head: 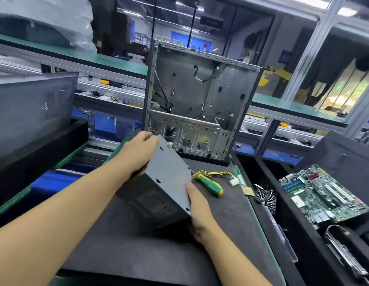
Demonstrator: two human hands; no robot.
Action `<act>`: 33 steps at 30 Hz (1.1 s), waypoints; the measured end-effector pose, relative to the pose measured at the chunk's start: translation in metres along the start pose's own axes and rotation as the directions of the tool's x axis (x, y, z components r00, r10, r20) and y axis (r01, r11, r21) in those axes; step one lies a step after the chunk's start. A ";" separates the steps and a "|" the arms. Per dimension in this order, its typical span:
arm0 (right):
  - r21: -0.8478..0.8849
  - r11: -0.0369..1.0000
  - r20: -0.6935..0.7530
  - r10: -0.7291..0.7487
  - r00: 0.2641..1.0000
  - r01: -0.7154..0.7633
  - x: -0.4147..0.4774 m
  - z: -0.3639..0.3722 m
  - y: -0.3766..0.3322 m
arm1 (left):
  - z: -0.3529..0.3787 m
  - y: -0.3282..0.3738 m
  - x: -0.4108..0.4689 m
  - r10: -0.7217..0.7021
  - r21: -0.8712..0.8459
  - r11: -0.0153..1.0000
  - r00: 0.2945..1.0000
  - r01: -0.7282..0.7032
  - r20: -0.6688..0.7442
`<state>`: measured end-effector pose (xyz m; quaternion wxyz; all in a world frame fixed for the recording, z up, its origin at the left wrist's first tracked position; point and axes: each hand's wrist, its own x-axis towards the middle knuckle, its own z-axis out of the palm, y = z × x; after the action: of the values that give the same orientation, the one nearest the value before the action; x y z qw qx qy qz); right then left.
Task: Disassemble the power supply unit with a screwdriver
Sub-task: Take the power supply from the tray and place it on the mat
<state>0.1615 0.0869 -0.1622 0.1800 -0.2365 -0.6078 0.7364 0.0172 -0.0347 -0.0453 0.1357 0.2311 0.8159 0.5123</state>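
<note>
Over the mat (138,250), power supply unit (169,178) tilted, left hand (138,153) gripping far edge, right hand (200,211) clasping near corner, screwdriver (210,184) alongside

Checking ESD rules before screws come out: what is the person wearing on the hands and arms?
Nothing worn shows. The left hand and right hand are bare: no gloves or watch. Both forearms are uncovered to the frame edge, with no sleeve or wrist strap.

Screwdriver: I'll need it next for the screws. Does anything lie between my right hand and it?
Nothing visible does. The screwdriver lies on the mat just beyond the right hand, which holds the power supply unit.
</note>
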 end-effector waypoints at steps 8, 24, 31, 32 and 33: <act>-0.364 0.893 -0.002 -0.286 0.958 0.266 0.007 -0.009 -0.019 | 0.023 0.034 -0.023 0.286 0.475 0.824 0.950 -0.310 0.123; -0.069 0.997 0.196 0.060 0.979 -0.048 -0.014 -0.020 -0.064 | 0.061 -0.083 0.004 -0.045 -0.444 0.880 0.960 0.168 0.275; 0.421 0.901 0.168 0.033 0.985 -0.102 -0.017 -0.033 -0.046 | 0.060 -0.079 0.000 -0.174 -0.572 0.768 0.954 0.288 0.246; 0.470 0.874 0.178 0.044 0.983 -0.124 -0.020 -0.030 -0.042 | 0.059 -0.084 -0.001 -0.183 -0.594 0.749 0.953 0.293 0.240; 0.499 0.856 0.191 0.046 0.980 -0.137 -0.020 -0.029 -0.035 | 0.058 -0.085 0.000 -0.194 -0.607 0.733 0.949 0.308 0.248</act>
<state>0.1942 0.1063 -0.1292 0.1474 -0.1446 -0.3928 0.8961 0.0239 -0.0208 -0.1471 0.3423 0.1009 0.6022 0.7142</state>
